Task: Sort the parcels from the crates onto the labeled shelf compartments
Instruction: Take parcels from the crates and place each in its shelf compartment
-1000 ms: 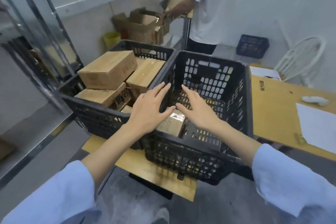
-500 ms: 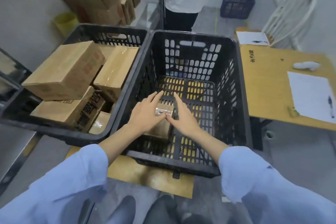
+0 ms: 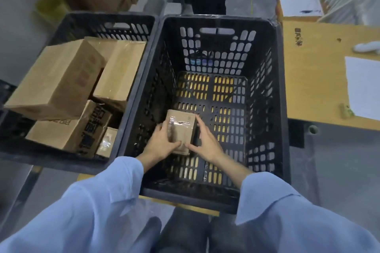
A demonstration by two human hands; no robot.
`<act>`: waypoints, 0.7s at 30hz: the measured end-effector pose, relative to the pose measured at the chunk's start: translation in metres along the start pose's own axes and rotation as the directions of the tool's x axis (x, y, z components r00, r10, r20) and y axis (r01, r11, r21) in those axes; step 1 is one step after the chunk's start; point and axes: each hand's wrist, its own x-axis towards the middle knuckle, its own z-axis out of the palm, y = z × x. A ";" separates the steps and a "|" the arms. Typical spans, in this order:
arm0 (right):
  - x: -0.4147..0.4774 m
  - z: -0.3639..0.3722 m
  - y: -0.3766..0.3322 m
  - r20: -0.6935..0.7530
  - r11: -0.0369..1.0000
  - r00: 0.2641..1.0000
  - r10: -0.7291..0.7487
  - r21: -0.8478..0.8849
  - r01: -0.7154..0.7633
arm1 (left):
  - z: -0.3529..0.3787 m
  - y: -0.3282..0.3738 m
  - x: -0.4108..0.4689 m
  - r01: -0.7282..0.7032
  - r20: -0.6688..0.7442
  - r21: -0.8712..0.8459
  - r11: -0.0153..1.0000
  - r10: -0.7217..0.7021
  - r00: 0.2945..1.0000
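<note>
Head view: the parcel (image 3: 181, 127) lies on the floor of the crate (image 3: 282, 109), close to its left wall. The left hand (image 3: 161, 145) grips the parcel's left side, thumb on top. The right hand (image 3: 206, 141) clasps its right side, fingers nearly straight. Open floor extends to the crate's far and right walls. A box crate (image 3: 131, 21) touches the crate's left rim.

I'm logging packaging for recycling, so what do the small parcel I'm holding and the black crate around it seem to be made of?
The small parcel looks like brown cardboard, matte, judging by its folded box edges; glossy clear tape across the top catches the light. The black crate is probably moulded plastic, dull finish, given its slotted lattice walls and floor.
</note>
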 end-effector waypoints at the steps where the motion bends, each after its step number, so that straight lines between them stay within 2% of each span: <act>1: 0.001 0.000 0.003 0.002 1.000 1.000 0.016 0.013 -0.016 | 0.003 -0.002 0.002 0.025 0.009 -0.006 1.000 -0.025 1.000; 5: 0.002 -0.001 0.014 0.053 0.998 0.997 0.064 0.012 -0.065 | 0.010 -0.005 0.010 0.062 0.004 -0.020 0.998 -0.062 0.998; 13: 0.002 0.000 0.025 0.126 0.989 0.982 0.144 0.007 -0.146 | 0.014 -0.006 0.015 0.041 -0.045 -0.039 0.998 -0.042 0.998; 17: 0.003 0.000 0.027 0.148 0.982 0.972 0.185 0.021 -0.190 | 0.018 -0.007 0.017 0.062 0.007 -0.049 0.997 -0.062 0.998; 21: 0.004 -0.002 0.027 0.191 0.964 0.958 0.216 0.112 -0.239 | 0.021 -0.012 0.019 0.067 0.030 -0.030 0.997 -0.067 0.997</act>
